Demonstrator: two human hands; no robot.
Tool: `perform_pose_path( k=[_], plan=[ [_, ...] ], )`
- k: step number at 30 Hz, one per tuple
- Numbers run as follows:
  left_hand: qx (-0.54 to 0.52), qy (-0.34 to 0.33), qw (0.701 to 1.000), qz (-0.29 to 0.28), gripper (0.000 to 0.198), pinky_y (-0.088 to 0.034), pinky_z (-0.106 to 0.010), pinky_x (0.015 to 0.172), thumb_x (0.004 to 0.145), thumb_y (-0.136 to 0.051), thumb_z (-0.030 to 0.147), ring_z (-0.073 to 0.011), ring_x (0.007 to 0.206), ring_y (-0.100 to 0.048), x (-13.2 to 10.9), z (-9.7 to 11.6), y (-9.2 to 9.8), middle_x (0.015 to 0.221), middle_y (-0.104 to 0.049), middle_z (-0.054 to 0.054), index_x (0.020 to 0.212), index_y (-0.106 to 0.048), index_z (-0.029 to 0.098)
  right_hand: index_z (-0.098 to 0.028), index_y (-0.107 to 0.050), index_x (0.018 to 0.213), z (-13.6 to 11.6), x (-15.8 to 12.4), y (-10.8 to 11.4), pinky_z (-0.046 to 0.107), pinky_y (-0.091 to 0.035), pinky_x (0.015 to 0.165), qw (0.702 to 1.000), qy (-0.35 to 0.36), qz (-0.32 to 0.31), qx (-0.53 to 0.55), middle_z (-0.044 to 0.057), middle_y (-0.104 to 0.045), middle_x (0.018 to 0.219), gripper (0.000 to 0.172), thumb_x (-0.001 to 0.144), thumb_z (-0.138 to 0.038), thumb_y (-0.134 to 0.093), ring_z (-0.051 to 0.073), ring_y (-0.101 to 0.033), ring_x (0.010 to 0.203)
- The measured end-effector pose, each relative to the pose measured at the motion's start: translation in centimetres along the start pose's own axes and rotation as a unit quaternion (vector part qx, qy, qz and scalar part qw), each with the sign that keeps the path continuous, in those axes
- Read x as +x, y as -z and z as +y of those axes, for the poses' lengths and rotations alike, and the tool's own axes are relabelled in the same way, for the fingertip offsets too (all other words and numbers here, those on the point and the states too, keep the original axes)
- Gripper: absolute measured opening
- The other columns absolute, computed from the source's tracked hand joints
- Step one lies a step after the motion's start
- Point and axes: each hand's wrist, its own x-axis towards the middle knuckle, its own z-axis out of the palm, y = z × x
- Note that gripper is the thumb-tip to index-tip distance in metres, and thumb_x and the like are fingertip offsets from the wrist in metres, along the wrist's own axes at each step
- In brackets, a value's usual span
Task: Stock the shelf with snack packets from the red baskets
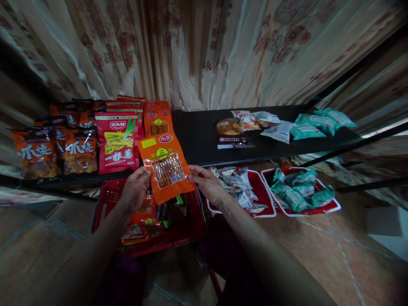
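Note:
An orange snack packet with a clear window showing brown sticks is held up between both hands. My left hand pinches its left edge and my right hand grips its right edge. The packet hangs over a red shopping basket on the floor, which holds more snack packets. Just beyond it, on the black shelf, stand matching orange packets in a row.
Red packets and orange-brown bags line the shelf's left part. Small white and teal packets lie at its right. Two red trays with wrapped snacks sit below. A patterned curtain hangs behind.

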Motion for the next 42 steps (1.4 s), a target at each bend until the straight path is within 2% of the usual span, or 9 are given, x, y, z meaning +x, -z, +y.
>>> perform_pose_path(
  k=[6,11,18,22,28,35,38,40,42],
  plan=[
    [0.006,0.010,1.000,-0.013,0.029,-0.052,-0.029,0.070,0.068,-0.070,0.025,-0.0154,0.071,-0.066,0.0,-0.1,0.1,0.087,-0.072,-0.005,0.094,-0.061,0.015,-0.025,-0.072,0.087,0.3,0.3,0.3,0.026,-0.048,0.073,0.999,0.022,0.021,-0.012,-0.003,-0.073,0.084,0.029,0.059,-0.024,-0.078,0.013,-0.063,0.073],
    [0.019,0.022,0.998,-0.056,0.030,-0.052,-0.029,0.070,0.072,-0.068,0.024,-0.0163,0.074,-0.066,-0.4,0.2,-0.2,0.094,-0.071,-0.005,0.100,-0.060,0.016,-0.026,-0.072,0.087,0.2,0.2,0.1,0.027,-0.048,0.075,0.998,0.029,0.047,0.003,-0.004,-0.072,0.081,0.029,0.058,-0.024,-0.078,0.012,-0.063,0.072],
    [0.063,0.030,0.991,-0.111,0.055,-0.051,-0.032,0.072,0.071,-0.068,0.023,-0.0228,0.087,-0.066,-1.2,0.6,-0.7,0.108,-0.068,-0.009,0.123,-0.050,0.021,-0.024,-0.072,0.087,0.0,0.4,-0.2,0.028,-0.047,0.076,0.997,0.040,0.063,0.027,-0.002,-0.073,0.085,0.032,0.056,-0.022,-0.079,0.013,-0.063,0.074],
    [0.076,0.036,0.986,-0.142,0.071,-0.049,-0.035,0.081,0.070,-0.069,0.020,-0.0255,0.099,-0.064,-1.7,0.7,-1.0,0.113,-0.066,-0.008,0.134,-0.039,0.025,-0.023,-0.072,0.087,0.1,0.5,-0.1,0.026,-0.047,0.076,0.996,0.041,0.072,0.040,-0.003,-0.073,0.086,0.033,0.055,-0.021,-0.079,0.012,-0.063,0.075],
    [0.061,0.024,0.988,-0.142,0.074,-0.045,-0.036,0.092,0.071,-0.068,0.018,-0.0240,0.105,-0.062,-1.9,0.6,-1.6,0.115,-0.065,-0.008,0.137,-0.035,0.024,-0.025,-0.072,0.088,0.3,0.5,0.0,0.029,-0.048,0.077,0.995,0.048,0.084,0.024,-0.004,-0.073,0.083,0.032,0.057,-0.023,-0.078,0.014,-0.064,0.075],
    [0.047,0.018,0.990,-0.135,0.070,-0.050,-0.035,0.084,0.070,-0.071,0.019,-0.0252,0.100,-0.064,-2.0,0.3,-2.2,0.115,-0.066,-0.007,0.132,-0.040,0.026,-0.027,-0.070,0.094,0.2,0.4,-0.4,0.032,-0.048,0.080,0.990,0.105,0.078,-0.054,-0.002,-0.072,0.091,0.031,0.064,-0.029,-0.074,0.018,-0.063,0.084],
    [0.049,0.012,0.989,-0.140,0.069,-0.050,-0.035,0.084,0.070,-0.071,0.022,-0.0258,0.102,-0.063,-1.9,-0.1,-2.2,0.117,-0.065,-0.007,0.132,-0.041,0.027,-0.028,-0.066,0.105,0.6,0.7,-0.1,0.035,-0.047,0.085,0.980,0.142,0.098,-0.097,0.000,-0.069,0.101,0.040,0.066,-0.030,-0.073,0.019,-0.062,0.090],
    [0.053,0.006,0.989,-0.137,0.071,-0.050,-0.035,0.085,0.070,-0.071,0.023,-0.0260,0.104,-0.062,-1.9,-0.2,-2.3,0.118,-0.065,-0.007,0.134,-0.040,0.028,-0.029,-0.061,0.115,0.8,0.8,0.3,0.036,-0.046,0.090,0.962,0.186,0.115,-0.164,0.002,-0.065,0.113,0.047,0.069,-0.030,-0.070,0.020,-0.059,0.100],
    [0.060,0.001,0.989,-0.136,0.071,-0.049,-0.036,0.086,0.071,-0.071,0.024,-0.0258,0.105,-0.062,-2.0,-0.3,-2.4,0.118,-0.065,-0.007,0.135,-0.039,0.028,-0.029,-0.058,0.119,0.8,0.7,0.5,0.038,-0.043,0.094,0.923,0.243,0.126,-0.270,0.003,-0.059,0.123,0.045,0.074,-0.027,-0.065,0.021,-0.053,0.112]
  ],
)
